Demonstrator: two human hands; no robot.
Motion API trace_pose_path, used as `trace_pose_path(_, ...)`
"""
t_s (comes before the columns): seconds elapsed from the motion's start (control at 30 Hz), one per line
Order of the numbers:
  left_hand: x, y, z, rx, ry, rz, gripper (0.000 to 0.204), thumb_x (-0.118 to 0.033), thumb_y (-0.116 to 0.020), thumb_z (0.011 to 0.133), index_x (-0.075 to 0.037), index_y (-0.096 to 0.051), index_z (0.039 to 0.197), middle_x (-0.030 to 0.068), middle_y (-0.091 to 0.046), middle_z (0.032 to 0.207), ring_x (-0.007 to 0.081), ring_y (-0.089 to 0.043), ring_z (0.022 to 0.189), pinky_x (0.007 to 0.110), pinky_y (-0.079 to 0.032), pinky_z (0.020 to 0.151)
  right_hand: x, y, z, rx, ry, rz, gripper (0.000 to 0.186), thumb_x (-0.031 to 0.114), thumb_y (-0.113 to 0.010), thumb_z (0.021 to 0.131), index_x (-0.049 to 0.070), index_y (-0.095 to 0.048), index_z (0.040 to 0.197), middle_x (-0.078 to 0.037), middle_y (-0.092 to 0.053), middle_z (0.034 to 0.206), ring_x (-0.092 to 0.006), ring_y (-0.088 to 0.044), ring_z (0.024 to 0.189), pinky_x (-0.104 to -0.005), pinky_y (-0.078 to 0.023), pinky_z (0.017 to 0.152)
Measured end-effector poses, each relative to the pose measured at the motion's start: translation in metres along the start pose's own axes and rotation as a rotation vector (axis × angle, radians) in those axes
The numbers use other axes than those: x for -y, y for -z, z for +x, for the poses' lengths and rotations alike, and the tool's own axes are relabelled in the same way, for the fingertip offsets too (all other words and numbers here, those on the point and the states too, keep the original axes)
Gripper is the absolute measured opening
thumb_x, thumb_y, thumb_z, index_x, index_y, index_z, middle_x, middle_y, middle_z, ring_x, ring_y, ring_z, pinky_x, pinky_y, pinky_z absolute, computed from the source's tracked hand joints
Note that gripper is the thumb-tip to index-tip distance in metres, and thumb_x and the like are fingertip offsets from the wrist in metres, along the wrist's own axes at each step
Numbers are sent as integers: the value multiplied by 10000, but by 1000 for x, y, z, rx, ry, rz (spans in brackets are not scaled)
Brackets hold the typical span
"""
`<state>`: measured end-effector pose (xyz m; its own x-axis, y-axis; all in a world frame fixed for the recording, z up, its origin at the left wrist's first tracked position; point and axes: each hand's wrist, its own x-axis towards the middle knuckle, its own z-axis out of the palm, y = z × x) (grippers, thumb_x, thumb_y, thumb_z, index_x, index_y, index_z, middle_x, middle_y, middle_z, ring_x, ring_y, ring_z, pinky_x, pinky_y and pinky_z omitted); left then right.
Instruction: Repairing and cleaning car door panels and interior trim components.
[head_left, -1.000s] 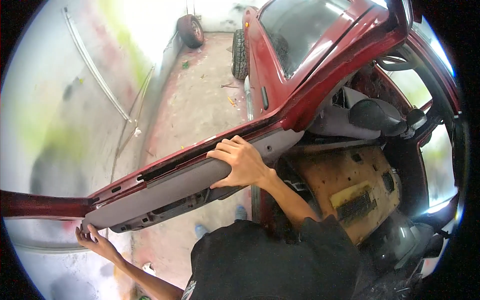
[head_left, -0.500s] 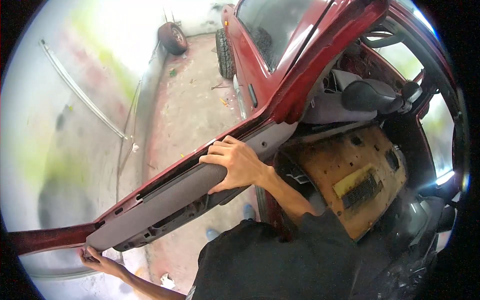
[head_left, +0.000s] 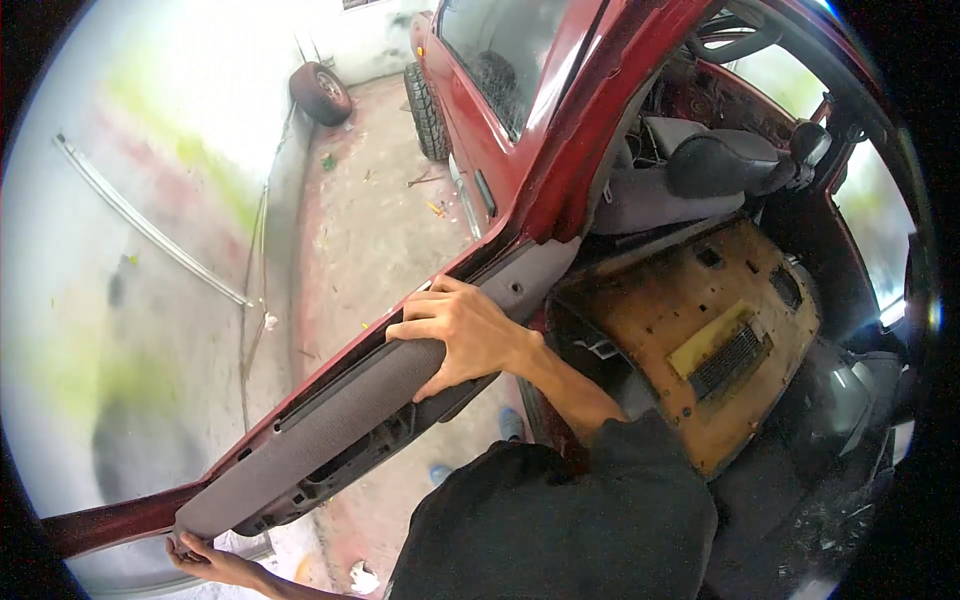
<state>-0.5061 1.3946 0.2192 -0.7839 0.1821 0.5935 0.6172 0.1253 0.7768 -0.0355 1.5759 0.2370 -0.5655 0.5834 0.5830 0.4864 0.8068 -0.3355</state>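
Observation:
A long grey door trim panel [head_left: 330, 425] lies along the inner side of the car's open red door [head_left: 130, 517]. My right hand [head_left: 455, 330] grips its upper edge near the middle, with the fingers over the top and the thumb on the inner face. At the panel's lower left end, my left hand [head_left: 205, 562] curls around the corner; part of its fingers is hidden. Black plastic with slots and openings [head_left: 365, 447] shows along the panel's lower side.
Inside the car, a brown board [head_left: 650, 325] with cut-outs leans beside a grey seat [head_left: 680, 195]. A loose wheel [head_left: 322, 93] stands by the wall at the back. Small litter lies on the concrete floor [head_left: 375, 220], and a pale strip [head_left: 150, 225] is on the left wall.
The view has shifted and turned slightly. Both hands keep their places on the door trim panel, and I see no clear movement of the panel against the door.

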Motion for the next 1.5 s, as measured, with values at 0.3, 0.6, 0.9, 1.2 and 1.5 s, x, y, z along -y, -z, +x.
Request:
trace_pose_path(0.3, -7, -7, 15, -5, -26, 32, 714, -558, -632, 978, -1, -536, 1415, 227, -605, 1371, 346, -611, 1230, 448, -525, 998, -9, 4, 11, 9, 2, 18, 756, 525, -911, 545, 95, -744, 1144, -90, -718, 1042, -266, -654, 908, -378, -476, 899)
trace_pose_path(0.6, 43, -11, 12, -18, -31, 41, 711, -549, -693, 943, 7, -574, 1369, 232, -649, 1263, 321, -656, 1093, 429, -562, 885, -10, -13, 19, 144, -56, 20, 828, 579, -894, 509, 127, -746, 1186, -77, -719, 1088, -280, -661, 989, -395, -461, 982)
trace_pose_path(0.9, 53, -12, -6, 44, -17, 81, 683, -496, -695, 962, 20, -548, 1383, 234, -630, 1277, 315, -646, 1115, 434, -558, 912, -19, -23, 13, 113, 38, -3, 795, 575, -883, 569, 93, -740, 1184, -73, -717, 1148, -259, -667, 996, -392, -471, 974)
trace_pose_path(1.2, 42, -18, -6, 40, 41, -65, 615, -429, -684, 991, 33, -545, 1371, 211, -610, 1305, 278, -599, 1160, 403, -486, 1006, -22, -28, 6, 57, 81, 8, 772, 574, -876, 586, 89, -717, 1166, -78, -707, 1082, -255, -664, 980, -393, -473, 961)
trace_pose_path(1.5, 73, -48, 7, -341, 299, -424, 327, -319, -742, 918, 2, -681, 941, 111, -671, 932, 220, -614, 775, 395, -526, 703, -19, -31, 1, 27, 108, -37, 789, 576, -867, 571, 102, -707, 1181, -44, -678, 1000, -227, -656, 971, -394, -460, 977)
